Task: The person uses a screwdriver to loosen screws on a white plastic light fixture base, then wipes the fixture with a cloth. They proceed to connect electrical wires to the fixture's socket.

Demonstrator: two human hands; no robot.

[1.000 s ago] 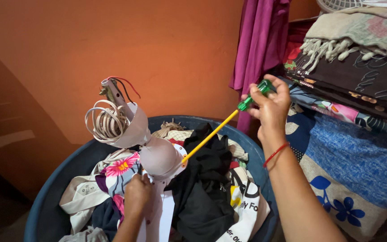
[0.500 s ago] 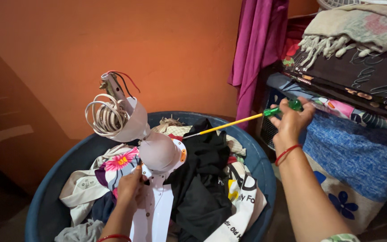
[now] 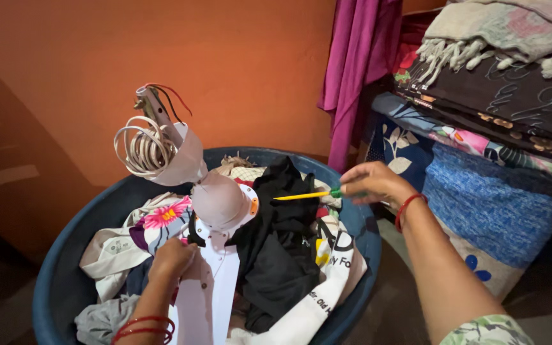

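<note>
Fan motor part (image 3: pixel 222 204) w/ coiled cord sits over blue tub (image 3: pixel 59 281) of clothes; left hand (image 3: pixel 172 259) grips its white stem, right hand (image 3: pixel 372 182) pinches yellow-green screwdriver (image 3: pixel 305 195), tip just short of motor.

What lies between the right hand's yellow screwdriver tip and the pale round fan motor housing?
Head view: black cloth in the blue tub lies beneath the gap between yellow screwdriver, right hand, and motor housing.

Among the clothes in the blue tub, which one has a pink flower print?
The white cloth at the tub's left side, beside the left hand; the others are black or plain.
</note>
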